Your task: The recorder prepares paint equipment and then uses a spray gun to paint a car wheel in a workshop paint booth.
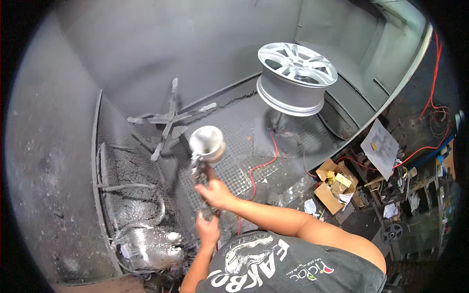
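Observation:
My right hand is wrapped round the upper body of a paint spray gun, which carries a pale, paint-smeared open cup. Just below it, my left hand is closed at the lower end of the gun's handle, where a hose seems to join; its fingers are partly hidden. Beyond the gun to the right, a silver-painted car wheel rim lies face up on a short stand, apart from both hands.
A paint-crusted star-shaped stand is at the left of the grey booth wall. Below it sits a coated metal trough. A red hose crosses the textured floor. An open cardboard box of scraps and clutter lie at right.

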Demonstrator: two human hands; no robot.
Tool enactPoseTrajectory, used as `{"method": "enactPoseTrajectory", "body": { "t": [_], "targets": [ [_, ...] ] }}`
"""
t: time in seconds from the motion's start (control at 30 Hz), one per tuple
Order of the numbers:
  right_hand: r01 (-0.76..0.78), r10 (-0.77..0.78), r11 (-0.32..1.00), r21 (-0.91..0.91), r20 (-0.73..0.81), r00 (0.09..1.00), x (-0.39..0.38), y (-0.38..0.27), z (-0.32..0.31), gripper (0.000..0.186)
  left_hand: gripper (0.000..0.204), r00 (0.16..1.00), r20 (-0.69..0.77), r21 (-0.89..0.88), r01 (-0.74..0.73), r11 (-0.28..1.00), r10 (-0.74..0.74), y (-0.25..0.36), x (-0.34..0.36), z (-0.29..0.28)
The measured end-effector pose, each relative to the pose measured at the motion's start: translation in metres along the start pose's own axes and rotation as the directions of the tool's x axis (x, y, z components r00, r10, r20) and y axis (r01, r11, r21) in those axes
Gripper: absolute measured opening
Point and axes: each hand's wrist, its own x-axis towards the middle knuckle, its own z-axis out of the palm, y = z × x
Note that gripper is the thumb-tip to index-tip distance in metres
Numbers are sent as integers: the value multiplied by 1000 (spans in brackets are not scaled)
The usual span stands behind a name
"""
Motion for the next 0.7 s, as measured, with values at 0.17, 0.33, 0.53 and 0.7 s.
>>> {"method": "enactPoseTrajectory", "body": {
  "t": [0.17,0.33,0.53,0.7],
  "targets": [
    [153,-116,986,58,-411,904,36,34,-80,86,26,971,190,0,-151,989,148,3,39,99],
    [-74,216,950,303,-467,858,21,16,-205,63,50,716,645,-142,-233,962,268,26,84,191],
    [-115,265,943,311,-495,827,-25,25,-288,57,46,382,916,-338,574,746,122,62,99,269],
    [-30,192,955,294,-538,821,-48,1,-316,64,36,176,978,-209,825,525,114,79,85,314]
  ]
}}
